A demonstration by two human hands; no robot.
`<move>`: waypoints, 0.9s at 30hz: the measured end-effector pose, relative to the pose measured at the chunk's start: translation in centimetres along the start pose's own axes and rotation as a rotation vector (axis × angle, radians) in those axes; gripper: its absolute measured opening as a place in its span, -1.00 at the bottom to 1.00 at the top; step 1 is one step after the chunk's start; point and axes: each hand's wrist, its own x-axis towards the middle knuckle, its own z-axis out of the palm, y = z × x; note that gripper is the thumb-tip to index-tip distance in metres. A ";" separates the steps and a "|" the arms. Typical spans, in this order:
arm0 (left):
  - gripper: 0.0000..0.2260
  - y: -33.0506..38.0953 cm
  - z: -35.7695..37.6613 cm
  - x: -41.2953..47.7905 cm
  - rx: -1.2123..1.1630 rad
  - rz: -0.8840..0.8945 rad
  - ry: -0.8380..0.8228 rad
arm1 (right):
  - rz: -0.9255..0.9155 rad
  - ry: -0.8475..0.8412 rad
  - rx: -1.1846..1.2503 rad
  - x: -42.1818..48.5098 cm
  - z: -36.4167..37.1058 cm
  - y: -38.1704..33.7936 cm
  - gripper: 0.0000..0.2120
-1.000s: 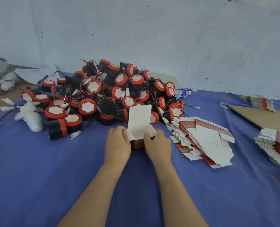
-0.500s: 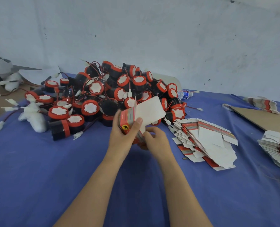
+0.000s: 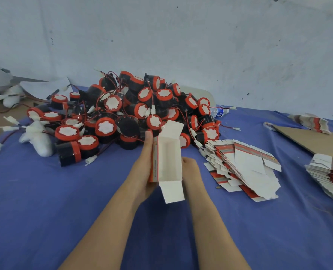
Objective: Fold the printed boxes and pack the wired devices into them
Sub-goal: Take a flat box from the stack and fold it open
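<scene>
Blue cloth point(image 3: 45, 211) covers the table. At ctr frame we hold an open printed box point(image 3: 169, 162) off the cloth, flaps out top & btm: left hand point(image 3: 144, 168) grips its printed left wall, right hand point(image 3: 191, 170) curls round the right wall. Pile of wired devices point(image 3: 132, 114) sits just behind, upper ctr; flat box stack point(image 3: 243, 168) at right.
</scene>
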 end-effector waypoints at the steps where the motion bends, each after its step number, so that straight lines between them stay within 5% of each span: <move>1: -0.25 0.0 -0.1 0.0 -0.015 0.000 -0.008 | -0.018 0.017 -0.010 0.0 0.1 -0.1 -0.62; 4: -0.22 0.1 -0.5 0.2 -0.044 0.013 0.010 | -0.169 0.110 -0.087 -0.1 -0.1 -0.1 -0.57; 11: -0.35 0.4 -1.5 0.7 -0.206 0.041 0.050 | -0.454 -0.104 -0.201 -0.2 -0.2 0.3 -0.83; 15: -0.32 0.6 -1.5 0.7 -0.289 0.056 -0.031 | -0.136 -0.066 0.274 -0.2 -0.4 -0.3 -0.61; 19: -0.37 0.8 -1.9 0.6 -0.217 0.066 -0.076 | 0.185 -0.155 0.822 0.4 -1.8 -0.3 -0.74; 24: -0.35 0.4 -1.7 0.5 -0.102 0.038 -0.047 | 0.282 -0.329 0.803 0.2 -1.2 0.5 -0.63; 27: -0.39 0.4 -1.5 0.4 -0.110 -0.007 -0.035 | 0.245 -0.193 0.722 0.6 -0.6 0.6 -0.77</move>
